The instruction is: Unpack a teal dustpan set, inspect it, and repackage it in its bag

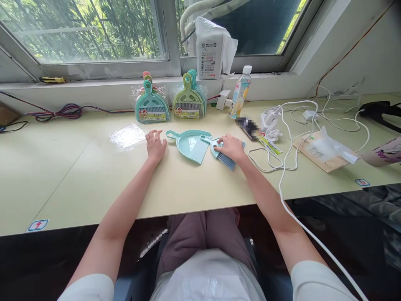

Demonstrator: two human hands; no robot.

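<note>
- The dustpan (188,144) is lying on the surface (188,190), its handle pointing left.
- The left hand (156,146) is sitting just left of the dustpan's handle, nearer to it; fingers are standing apart, holding nothing.
- The brush (214,150) is lying mostly right of the dustpan, long axis slanting, handle tip overlapping the dustpan's right edge.
- The right hand (230,147), right of the dustpan, is gripping the brush, clamped near its head.

Noted pale aqua on dustpan (188,143) and small brush (214,149), with grey-blue bristles (226,161). Saw pale yellow on worktop (175,188), red and blue in coiled cable (59,113), white on long cord (284,166). Logged olive green on one wrapped set (187,95), mauve on trousers (188,234).
</note>
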